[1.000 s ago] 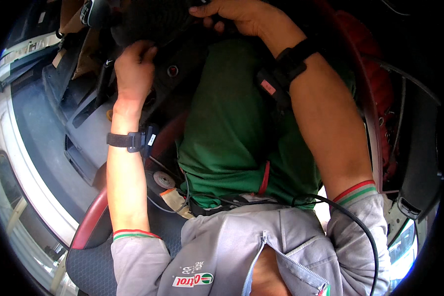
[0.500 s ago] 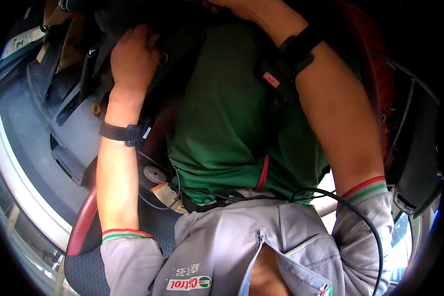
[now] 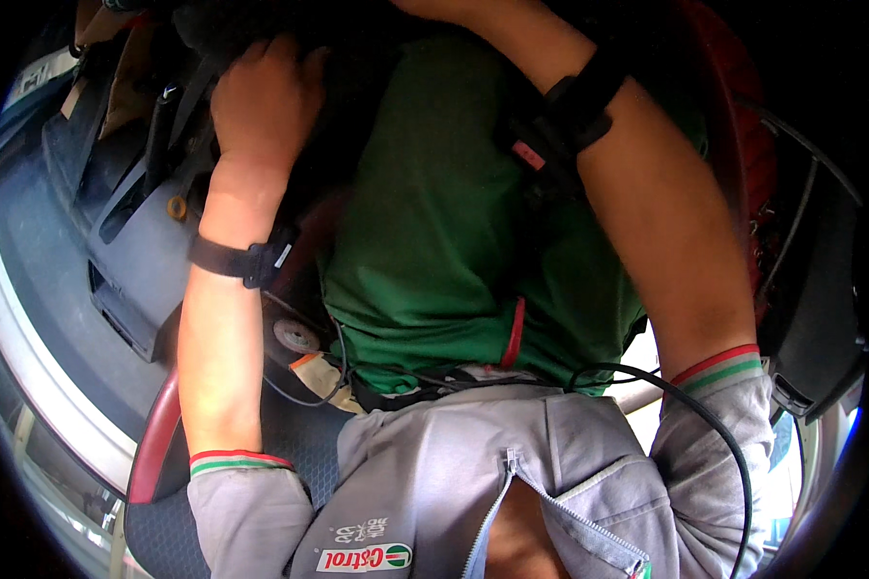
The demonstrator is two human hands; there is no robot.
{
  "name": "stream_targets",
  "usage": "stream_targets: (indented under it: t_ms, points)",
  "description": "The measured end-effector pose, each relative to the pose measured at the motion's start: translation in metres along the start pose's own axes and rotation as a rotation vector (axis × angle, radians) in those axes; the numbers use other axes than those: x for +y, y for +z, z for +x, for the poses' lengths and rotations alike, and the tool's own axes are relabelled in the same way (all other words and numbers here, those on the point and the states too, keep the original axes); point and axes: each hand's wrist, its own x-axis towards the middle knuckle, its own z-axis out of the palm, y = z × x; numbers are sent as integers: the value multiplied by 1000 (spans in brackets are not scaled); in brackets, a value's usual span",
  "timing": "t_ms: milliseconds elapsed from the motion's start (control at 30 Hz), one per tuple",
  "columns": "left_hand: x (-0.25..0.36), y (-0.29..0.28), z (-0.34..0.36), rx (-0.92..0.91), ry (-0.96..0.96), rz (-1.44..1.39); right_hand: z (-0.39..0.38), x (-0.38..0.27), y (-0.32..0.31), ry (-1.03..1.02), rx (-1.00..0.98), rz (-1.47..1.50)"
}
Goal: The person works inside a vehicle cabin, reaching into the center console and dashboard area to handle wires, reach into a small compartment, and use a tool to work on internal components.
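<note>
My left hand (image 3: 268,101) reaches forward into a dark area at the upper left, knuckles up and fingers curled. Whatever lies under those fingers is lost in shadow, close to a dark, fuzzy-looking surface (image 3: 217,29). Only the edge of my right hand (image 3: 420,6) shows at the top of the picture; its fingers are cut off. Black straps with small devices sit on both forearms, one on the left wrist strap (image 3: 237,259) and one on the right strap (image 3: 579,111). My green trousers (image 3: 434,203) lie between the arms.
Left of my arm stand a black lever (image 3: 161,130) and a grey console (image 3: 140,251) with a small yellow ring (image 3: 177,208). A pale roll (image 3: 296,336) lies beside my hip. A black cable (image 3: 710,425) loops past my right side. A dark seat (image 3: 179,526) with red edging is under me.
My left hand has shifted slightly up and forward, its fingers still curled. The right hand has slid further past the top edge. The whole view has tilted a little.
</note>
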Motion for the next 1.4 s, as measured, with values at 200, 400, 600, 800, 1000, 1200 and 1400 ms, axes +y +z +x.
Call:
stream_targets:
  t_ms: [200, 400, 600, 800, 1000, 1200, 1400]
  points:
    - [-1, 13, 6, 231, 153, -137, -1, -6, -4, -18, -33, -23]
    - [-29, 6, -35, 228, -5, -202, -4, 1, -8, -18, -65, -27]
    - [-57, 12, -41, -9, -1013, -1258, -4, 3, -22, 63, -77, 55]
    - [-57, 2, -43, -90, -1069, -1367, -7, -18, -25, 350, -265, 676]
    - [-54, -4, -29, -112, -1172, -1650, 0, -2, -12, 537, -415, 1059]
    - [-97, 21, -31, -219, -1084, -2299, 3, -3, -8, 534, -549, 1128]
    - [-79, 9, -39, -241, -894, -2487, -2, 0, -9, 505, -475, 1055]
